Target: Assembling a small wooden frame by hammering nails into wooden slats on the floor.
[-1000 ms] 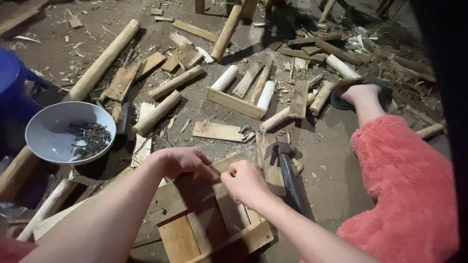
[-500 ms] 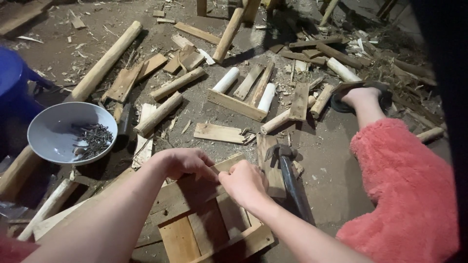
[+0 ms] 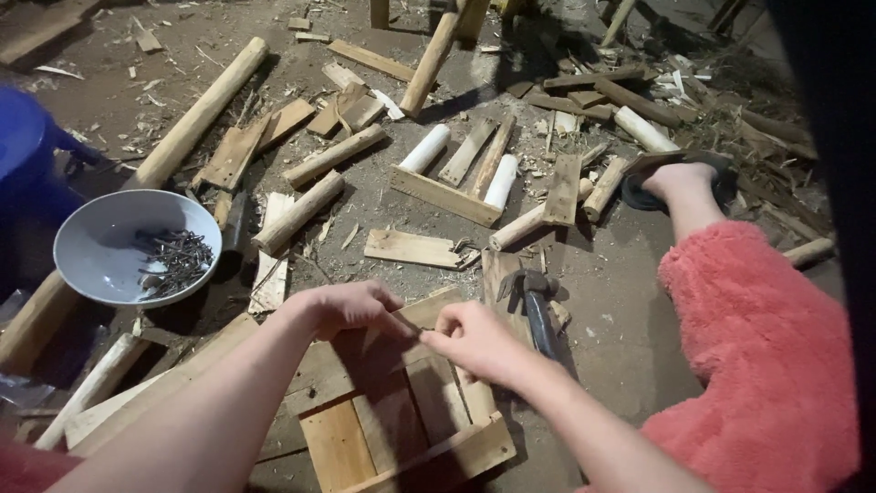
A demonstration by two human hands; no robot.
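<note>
My left hand (image 3: 351, 306) and right hand (image 3: 474, 340) pinch a small nail, both grips closed, over a square slatted wooden frame (image 3: 392, 415); a dark claw hammer (image 3: 534, 306) lies beside.

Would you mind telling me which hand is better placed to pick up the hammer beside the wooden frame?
The right hand, most likely. It rests on the wooden frame right beside the hammer, whose handle runs along its wrist. The left hand sits farther across the frame.

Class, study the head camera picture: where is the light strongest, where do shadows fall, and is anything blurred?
Head view: light is strongest on the dirt floor and the pale bowl; the hands cast shadow into the wooden frame; a dark band blocks the right edge; the nearest forearm looks slightly soft.
</note>
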